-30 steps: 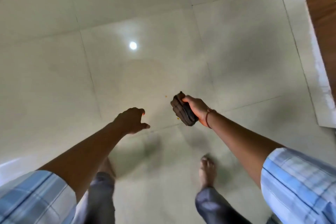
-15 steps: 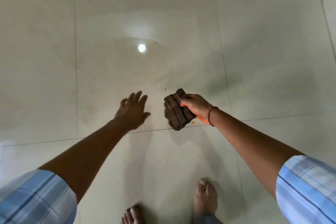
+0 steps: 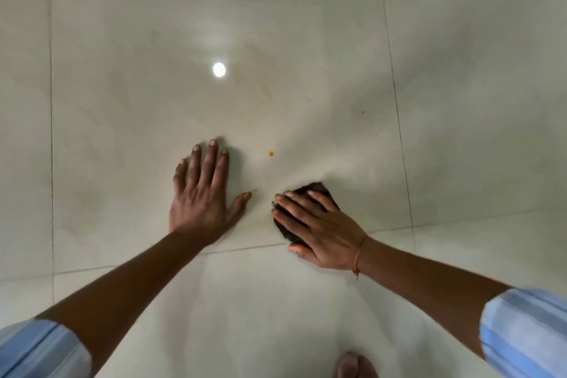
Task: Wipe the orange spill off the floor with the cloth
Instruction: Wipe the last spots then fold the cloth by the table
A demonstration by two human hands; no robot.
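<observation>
Right hand [image 3: 319, 228] pressing dark cloth [image 3: 319, 190] flat on floor [image 3: 122, 101], fingers spread over it; left hand [image 3: 204, 196] open, palm braced on tile. Orange spot [image 3: 271, 154] apart at 11 o'clock from cloth. Could smear or miss it if swiped short.

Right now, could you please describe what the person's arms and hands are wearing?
Both forearms are bare, with light blue striped sleeves pushed up near the elbows. The right hand has a thin orange thread tied round its wrist. The left hand wears nothing.
</observation>
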